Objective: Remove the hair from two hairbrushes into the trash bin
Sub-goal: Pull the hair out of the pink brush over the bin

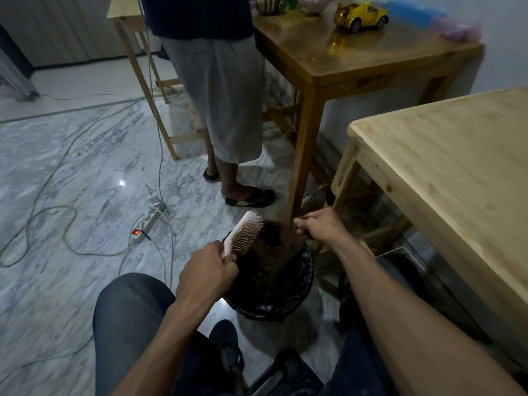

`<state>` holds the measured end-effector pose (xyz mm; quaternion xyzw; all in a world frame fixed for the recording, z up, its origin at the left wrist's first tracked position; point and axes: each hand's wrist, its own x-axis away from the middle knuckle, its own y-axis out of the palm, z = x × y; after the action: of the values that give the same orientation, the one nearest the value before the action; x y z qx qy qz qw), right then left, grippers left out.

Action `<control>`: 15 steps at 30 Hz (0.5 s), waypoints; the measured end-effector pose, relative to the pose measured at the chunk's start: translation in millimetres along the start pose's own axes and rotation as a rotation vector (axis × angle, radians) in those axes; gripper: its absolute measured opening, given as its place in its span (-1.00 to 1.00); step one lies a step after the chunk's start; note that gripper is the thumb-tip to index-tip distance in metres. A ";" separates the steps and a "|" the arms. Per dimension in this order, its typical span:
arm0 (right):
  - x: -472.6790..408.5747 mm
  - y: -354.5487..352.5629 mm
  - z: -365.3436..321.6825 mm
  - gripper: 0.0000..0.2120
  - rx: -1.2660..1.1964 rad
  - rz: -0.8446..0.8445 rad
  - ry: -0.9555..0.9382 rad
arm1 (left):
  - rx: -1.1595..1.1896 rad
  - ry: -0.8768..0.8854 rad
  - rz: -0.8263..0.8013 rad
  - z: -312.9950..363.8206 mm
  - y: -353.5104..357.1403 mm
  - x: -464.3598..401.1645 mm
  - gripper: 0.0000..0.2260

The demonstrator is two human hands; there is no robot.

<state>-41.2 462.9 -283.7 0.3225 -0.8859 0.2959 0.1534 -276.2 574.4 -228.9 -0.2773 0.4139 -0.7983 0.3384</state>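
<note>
Centre frame: left hand [207,271] grips brush [243,234] over bin [297,304]; right hand [320,225] fingers pinch hair [274,238] stretched from bristles. Risk: strands snapping or dropping outside rim.

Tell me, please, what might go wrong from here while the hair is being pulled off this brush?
The right hand pulls the clump of hair toward the far rim of the trash bin, so loose strands may land on the floor. The left hand holds the hairbrush by its handle only, so a hard tug might twist it loose.
</note>
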 end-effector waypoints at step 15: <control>20.1 8.5 -38.5 -0.61 0.187 -0.375 -0.228 | 0.016 0.023 0.037 14.9 4.1 -2.2 -0.84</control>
<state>-58.7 482.5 -248.1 0.5258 -0.7908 0.3044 0.0741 -262.8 567.2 -225.3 -0.2575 0.4165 -0.7984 0.3505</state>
